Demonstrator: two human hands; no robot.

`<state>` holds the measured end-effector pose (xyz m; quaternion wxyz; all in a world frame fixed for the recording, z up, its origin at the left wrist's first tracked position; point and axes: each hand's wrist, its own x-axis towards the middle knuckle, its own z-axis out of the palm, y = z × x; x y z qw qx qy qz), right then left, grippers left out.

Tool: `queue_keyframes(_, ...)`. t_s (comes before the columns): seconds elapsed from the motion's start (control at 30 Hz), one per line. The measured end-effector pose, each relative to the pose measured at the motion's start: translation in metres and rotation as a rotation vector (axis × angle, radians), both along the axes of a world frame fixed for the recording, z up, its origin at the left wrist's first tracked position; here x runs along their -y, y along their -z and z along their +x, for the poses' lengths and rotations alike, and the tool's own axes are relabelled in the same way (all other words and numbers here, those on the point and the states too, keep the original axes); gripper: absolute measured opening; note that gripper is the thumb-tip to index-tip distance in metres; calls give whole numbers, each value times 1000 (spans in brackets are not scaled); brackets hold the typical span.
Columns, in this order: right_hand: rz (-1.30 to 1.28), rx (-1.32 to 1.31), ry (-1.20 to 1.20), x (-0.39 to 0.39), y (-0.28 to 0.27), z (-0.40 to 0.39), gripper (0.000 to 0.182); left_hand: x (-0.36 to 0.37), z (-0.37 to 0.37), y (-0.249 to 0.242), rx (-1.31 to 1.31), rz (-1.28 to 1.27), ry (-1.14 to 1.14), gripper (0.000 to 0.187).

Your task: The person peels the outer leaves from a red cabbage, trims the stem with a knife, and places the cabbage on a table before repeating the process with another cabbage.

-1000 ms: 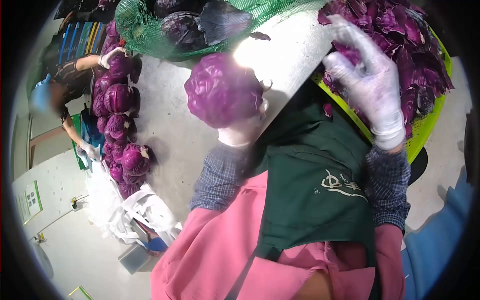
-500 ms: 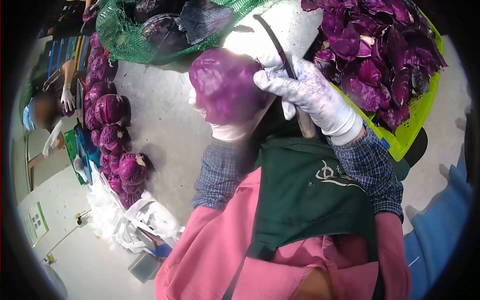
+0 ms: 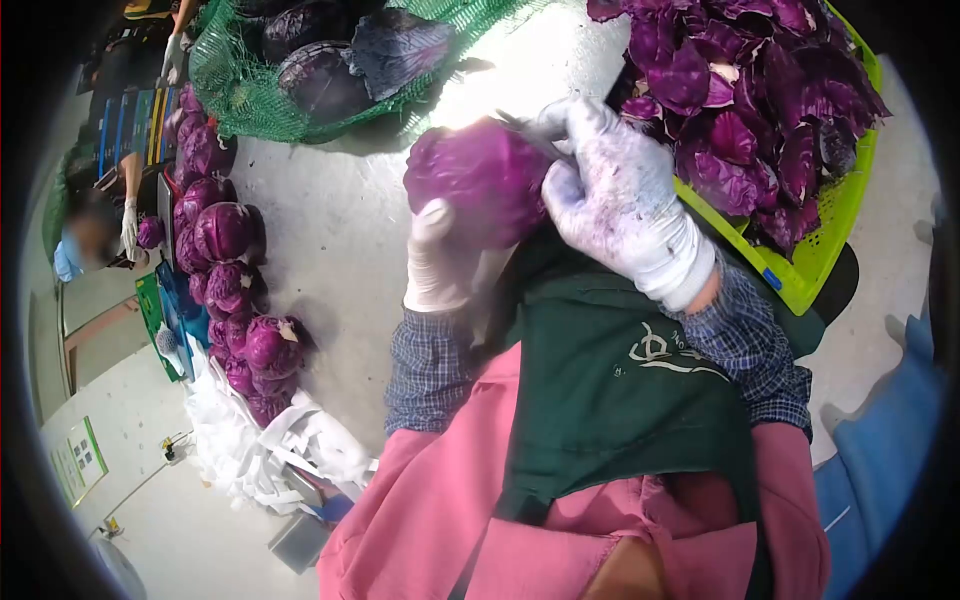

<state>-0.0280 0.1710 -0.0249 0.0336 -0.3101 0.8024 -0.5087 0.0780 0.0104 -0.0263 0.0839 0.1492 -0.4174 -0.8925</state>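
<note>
One red cabbage [image 3: 480, 175] at upper centre, gripped from below by left hand [image 3: 437, 262]; right hand [image 3: 615, 195] closed on knife [image 3: 522, 125] at its top. Trimmed leaves heaped in green crate [image 3: 830, 240], upper right; netted heads [image 3: 320, 60] probably untrimmed.

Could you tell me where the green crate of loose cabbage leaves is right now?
The green crate sits at upper right in the head view, just beyond the right hand.

Apron [image 3: 640, 400]: white logo (script unreadable).

Green net sack [image 3: 250, 90] — leaf-filled crate [image 3: 835, 225]
</note>
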Motion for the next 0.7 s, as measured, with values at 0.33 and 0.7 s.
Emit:
queue_keyframes(0.33, -141, -44, -252, -31, -23, -22, 55, -2, -16, -6, 2, 149, 20, 89)
queue_keyframes(0.7, -161, 329, -378, -35, -14, -16, 55, 2, -7, 6, 32, 256, 48, 84)
